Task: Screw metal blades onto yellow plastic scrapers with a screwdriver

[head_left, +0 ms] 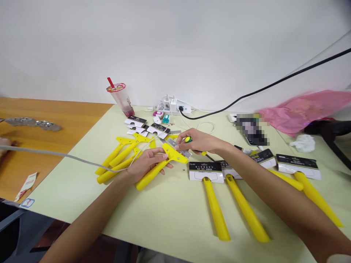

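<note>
My left hand (149, 162) is closed around the neck of a yellow scraper (152, 175), its head tilted up to the right. A metal blade (185, 152) lies along the head's far edge. My right hand (196, 140) is above that edge, thumb and fingertips pinched at the blade. Tucked in the same hand is a screwdriver (188, 139) with a green and yellow handle, its dark shaft pointing right. Whether the fingertips hold a small part is hidden. Several more yellow scrapers (116, 157) lie left of my left hand. A small screw-like piece (183, 170) rests on the table.
Scrapers with black-and-white header cards (206, 172) lie at the right. Loose cards (135, 122), a cup with a straw (122, 100) and a power strip (172, 106) stand behind. A grey cable (82, 155) crosses my left wrist. A phone (252, 129) and pink bag (304, 111) are back right.
</note>
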Action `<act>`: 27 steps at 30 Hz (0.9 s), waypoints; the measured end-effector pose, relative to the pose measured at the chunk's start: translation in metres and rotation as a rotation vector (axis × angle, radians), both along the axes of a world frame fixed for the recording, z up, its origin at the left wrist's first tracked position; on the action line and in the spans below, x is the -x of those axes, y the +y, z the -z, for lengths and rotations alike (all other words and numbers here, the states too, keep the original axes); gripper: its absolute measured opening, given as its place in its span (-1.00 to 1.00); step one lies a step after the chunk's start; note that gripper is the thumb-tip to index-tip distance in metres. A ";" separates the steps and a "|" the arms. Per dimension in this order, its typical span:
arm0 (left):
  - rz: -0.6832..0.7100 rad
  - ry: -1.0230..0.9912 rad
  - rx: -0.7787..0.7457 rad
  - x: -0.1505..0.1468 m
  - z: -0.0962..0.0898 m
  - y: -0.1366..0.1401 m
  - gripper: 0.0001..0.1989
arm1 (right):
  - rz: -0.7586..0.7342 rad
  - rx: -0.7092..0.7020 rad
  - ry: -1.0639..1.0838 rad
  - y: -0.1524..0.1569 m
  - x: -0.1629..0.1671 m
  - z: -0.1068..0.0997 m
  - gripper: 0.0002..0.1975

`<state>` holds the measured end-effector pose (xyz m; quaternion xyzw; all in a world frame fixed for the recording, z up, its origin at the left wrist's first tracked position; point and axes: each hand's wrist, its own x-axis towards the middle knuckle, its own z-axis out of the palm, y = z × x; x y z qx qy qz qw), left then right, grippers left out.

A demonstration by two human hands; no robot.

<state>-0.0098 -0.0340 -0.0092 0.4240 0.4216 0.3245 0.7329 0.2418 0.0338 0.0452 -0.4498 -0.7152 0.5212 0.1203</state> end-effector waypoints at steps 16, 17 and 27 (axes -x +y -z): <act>-0.036 -0.040 0.065 -0.003 -0.005 -0.003 -0.53 | -0.022 -0.015 0.062 -0.003 0.002 0.000 -0.63; -0.036 -0.040 0.066 -0.003 -0.005 -0.003 -0.52 | -0.022 -0.009 0.064 -0.003 0.002 0.000 -0.62; -0.033 -0.051 0.045 0.000 0.001 -0.001 -0.59 | -0.015 -0.042 0.051 0.000 0.002 0.004 -0.59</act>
